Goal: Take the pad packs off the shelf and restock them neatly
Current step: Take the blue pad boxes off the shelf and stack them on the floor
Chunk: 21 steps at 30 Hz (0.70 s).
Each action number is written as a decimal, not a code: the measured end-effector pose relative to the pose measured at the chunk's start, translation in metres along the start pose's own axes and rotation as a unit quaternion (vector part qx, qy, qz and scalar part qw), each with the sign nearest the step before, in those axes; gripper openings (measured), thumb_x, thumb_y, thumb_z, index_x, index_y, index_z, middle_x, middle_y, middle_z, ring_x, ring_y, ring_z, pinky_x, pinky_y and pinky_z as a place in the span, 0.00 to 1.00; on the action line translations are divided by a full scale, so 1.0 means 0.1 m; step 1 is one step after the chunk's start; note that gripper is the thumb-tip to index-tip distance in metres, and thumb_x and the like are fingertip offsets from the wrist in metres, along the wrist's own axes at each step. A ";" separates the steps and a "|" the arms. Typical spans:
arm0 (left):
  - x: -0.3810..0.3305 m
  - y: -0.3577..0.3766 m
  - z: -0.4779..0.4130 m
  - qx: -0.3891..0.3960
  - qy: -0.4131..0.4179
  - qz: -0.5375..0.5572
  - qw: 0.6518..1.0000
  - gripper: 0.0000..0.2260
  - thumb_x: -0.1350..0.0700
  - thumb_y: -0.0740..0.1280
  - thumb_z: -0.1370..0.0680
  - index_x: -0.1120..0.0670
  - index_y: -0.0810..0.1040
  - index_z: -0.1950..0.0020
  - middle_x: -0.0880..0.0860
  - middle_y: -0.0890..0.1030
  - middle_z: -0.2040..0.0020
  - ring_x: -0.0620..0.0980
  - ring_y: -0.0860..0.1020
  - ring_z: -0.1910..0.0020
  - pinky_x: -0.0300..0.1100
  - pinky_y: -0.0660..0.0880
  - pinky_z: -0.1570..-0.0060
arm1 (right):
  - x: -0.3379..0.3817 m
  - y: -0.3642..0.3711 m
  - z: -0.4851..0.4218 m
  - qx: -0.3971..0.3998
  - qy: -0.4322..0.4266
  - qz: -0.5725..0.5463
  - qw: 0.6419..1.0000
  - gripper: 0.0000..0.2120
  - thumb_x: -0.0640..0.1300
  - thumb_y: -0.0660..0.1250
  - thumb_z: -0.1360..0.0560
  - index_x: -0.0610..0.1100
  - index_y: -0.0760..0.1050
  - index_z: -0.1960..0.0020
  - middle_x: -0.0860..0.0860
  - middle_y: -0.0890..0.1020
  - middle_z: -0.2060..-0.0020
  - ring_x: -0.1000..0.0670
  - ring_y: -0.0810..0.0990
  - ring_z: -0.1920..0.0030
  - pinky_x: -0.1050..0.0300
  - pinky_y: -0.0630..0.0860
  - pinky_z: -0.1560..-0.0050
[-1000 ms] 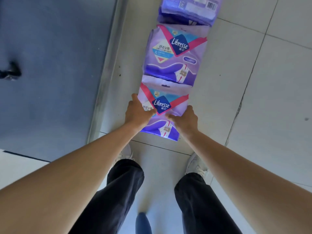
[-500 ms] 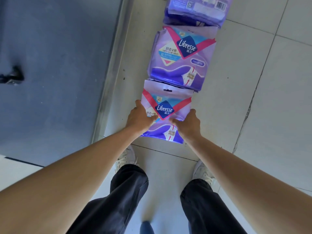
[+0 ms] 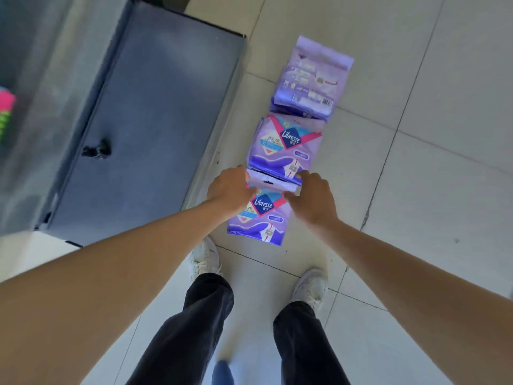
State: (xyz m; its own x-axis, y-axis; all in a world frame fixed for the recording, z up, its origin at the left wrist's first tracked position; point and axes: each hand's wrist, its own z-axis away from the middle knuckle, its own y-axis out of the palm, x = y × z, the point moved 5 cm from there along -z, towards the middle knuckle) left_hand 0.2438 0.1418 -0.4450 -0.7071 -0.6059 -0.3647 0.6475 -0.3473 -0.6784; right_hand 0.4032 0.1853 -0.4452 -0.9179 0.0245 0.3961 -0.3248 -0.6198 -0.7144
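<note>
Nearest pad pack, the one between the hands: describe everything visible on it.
The nearest pad pack is a soft packet in glossy purple film, printed with a dark blue Libresse diamond, a pink V band and teal. A pale flap with a small hang slot forms its far end. It lies flat, face up, on the tiled floor, its flap meeting the middle pack. The left hand and right hand grip the flap's ends.

Single head-worn wide-angle view, looking steeply down from a standing person onto the tiled floor (image 3: 416, 190). The left arm (image 3: 111, 273) and right arm (image 3: 416, 273) enter from the near corners. The pad packs (image 3: 286, 143) run towards the far edge. A blurred, apparently metal shelf base (image 3: 155, 120) fills the far left.
</note>
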 end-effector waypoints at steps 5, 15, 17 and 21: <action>-0.65 -1.03 0.58 -0.021 0.023 -0.031 0.999 0.12 0.51 0.64 0.23 0.55 0.75 0.42 0.55 0.79 0.40 0.56 0.77 0.42 0.46 0.73 0.46 | 0.75 -1.29 0.41 -0.004 -0.112 0.068 0.991 0.21 0.48 0.64 0.24 0.44 0.70 0.32 0.43 0.75 0.38 0.41 0.71 0.37 0.52 0.71 0.43; -1.50 -3.07 1.94 -0.111 0.048 -0.040 0.992 0.08 0.51 0.64 0.23 0.52 0.76 0.47 0.53 0.80 0.44 0.56 0.77 0.43 0.47 0.74 0.45 | 2.38 -3.37 1.58 -0.016 -0.253 0.091 0.963 0.19 0.48 0.66 0.25 0.38 0.73 0.39 0.41 0.79 0.42 0.41 0.76 0.40 0.50 0.72 0.41; -1.41 -3.33 2.17 -0.127 0.032 -0.049 0.990 0.09 0.49 0.63 0.22 0.51 0.75 0.45 0.51 0.79 0.43 0.54 0.76 0.43 0.44 0.73 0.49 | 2.66 -3.53 1.76 -0.020 -0.276 0.082 0.957 0.19 0.49 0.66 0.25 0.37 0.73 0.40 0.41 0.79 0.43 0.41 0.76 0.41 0.49 0.73 0.42; -0.91 -3.69 2.60 -0.159 -0.035 -0.015 0.987 0.10 0.50 0.64 0.23 0.54 0.76 0.46 0.53 0.80 0.45 0.55 0.78 0.46 0.49 0.76 0.47 | 3.19 -3.54 2.06 -0.002 -0.318 0.079 0.945 0.18 0.49 0.66 0.24 0.39 0.73 0.39 0.43 0.79 0.42 0.42 0.76 0.40 0.53 0.73 0.42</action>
State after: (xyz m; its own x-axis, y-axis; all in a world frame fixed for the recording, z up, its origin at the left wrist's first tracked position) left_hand 0.1431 0.1389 0.0046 -0.6966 -0.6501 -0.3037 0.4965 -0.1312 -0.8580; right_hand 0.2723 0.2511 0.0529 -0.6331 -0.5447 0.5500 -0.1976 -0.5732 -0.7952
